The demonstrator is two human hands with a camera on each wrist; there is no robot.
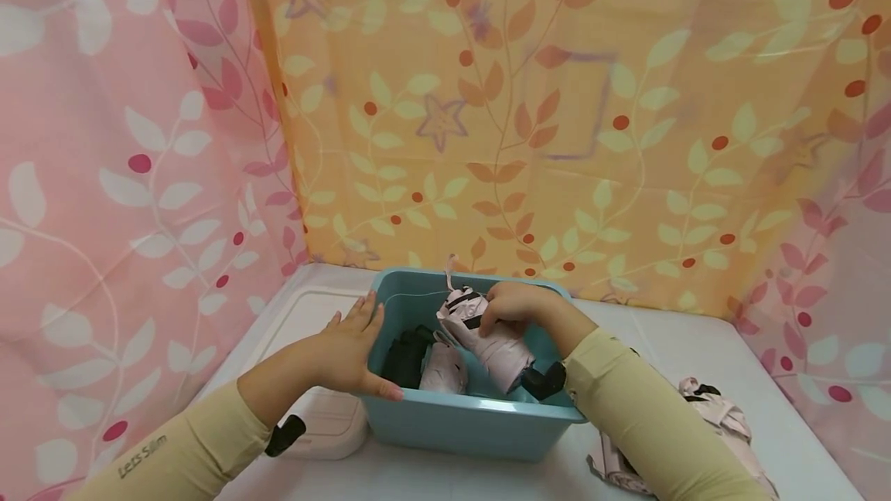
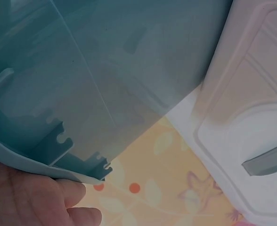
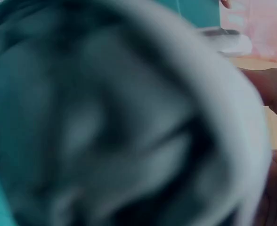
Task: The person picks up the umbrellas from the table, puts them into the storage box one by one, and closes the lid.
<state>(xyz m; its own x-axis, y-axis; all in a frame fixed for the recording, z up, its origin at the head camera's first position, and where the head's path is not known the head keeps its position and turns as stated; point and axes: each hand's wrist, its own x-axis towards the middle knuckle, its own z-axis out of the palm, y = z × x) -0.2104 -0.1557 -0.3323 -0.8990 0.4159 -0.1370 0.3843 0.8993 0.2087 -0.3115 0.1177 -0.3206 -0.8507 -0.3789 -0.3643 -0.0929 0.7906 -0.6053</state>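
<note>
Sleeves nearest camera. Left hand lies flat-fingered on blue bin rim, probably steadying it. Right hand grips folded pink umbrella inside bin, tilted over two more folded umbrellas. White lid lies left of bin, another pink umbrella right. Floral curtains behind.

a white lid lies on the white surface; pink cloth sits right; leaf-printed curtains behind.
</note>
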